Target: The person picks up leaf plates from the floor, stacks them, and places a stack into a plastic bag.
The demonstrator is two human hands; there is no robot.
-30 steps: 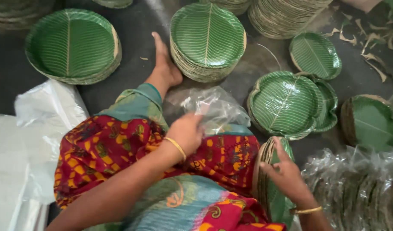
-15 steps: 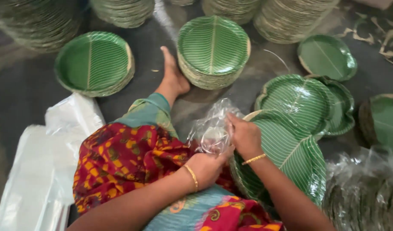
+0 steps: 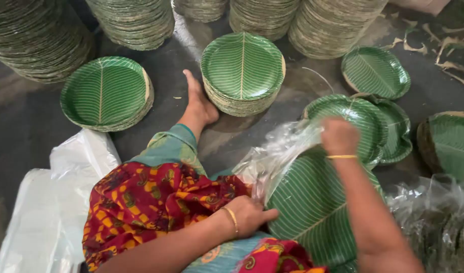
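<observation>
On a dark grey, scuffed floor (image 3: 252, 136) strewn at the far right with dry leaf scraps, a stack of round green leaf-pattern paper plates (image 3: 312, 207) leans tilted against the seated person's lap, partly sheathed in a clear crinkled plastic bag (image 3: 280, 151). The left hand (image 3: 249, 216) presses closed on the stack's lower rim, and the blurred right hand (image 3: 339, 135) grips the bag at the stack's top edge. Tall plate piles (image 3: 333, 23) line the far side, lower green stacks (image 3: 106, 93) sit nearer, and white plastic sheeting (image 3: 45, 212) lies at left.
</observation>
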